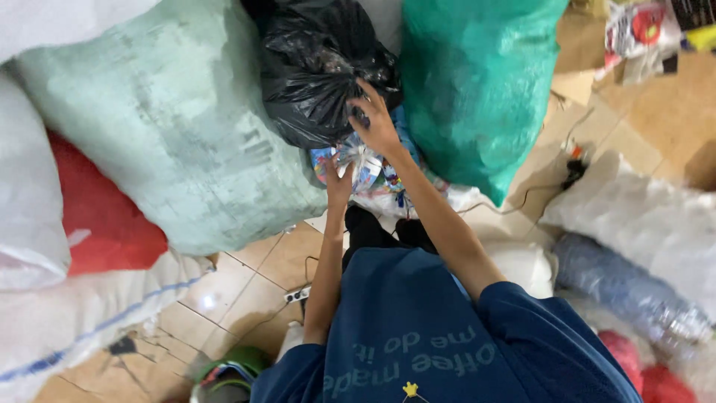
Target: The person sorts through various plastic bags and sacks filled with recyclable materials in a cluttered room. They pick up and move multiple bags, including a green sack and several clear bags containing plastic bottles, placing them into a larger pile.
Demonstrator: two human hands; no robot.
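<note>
A black plastic rubbish bag (317,71) is wedged between a pale green sack (171,127) and a darker green sack (477,82). My right hand (375,119) rests on the black bag's lower right side, fingers spread against it. My left hand (339,181) reaches lower down and touches a clear bag of colourful printed packets (373,175) that lies under the black bag. Whether either hand is gripping anything cannot be made out. I wear a dark blue shirt with short sleeves.
White sacks (30,194) and a red one (104,216) are piled at the left. A white bag (641,216) and crushed clear bottles (634,291) lie at the right. A cable and power strip (298,293) run across the tan tiled floor (246,283).
</note>
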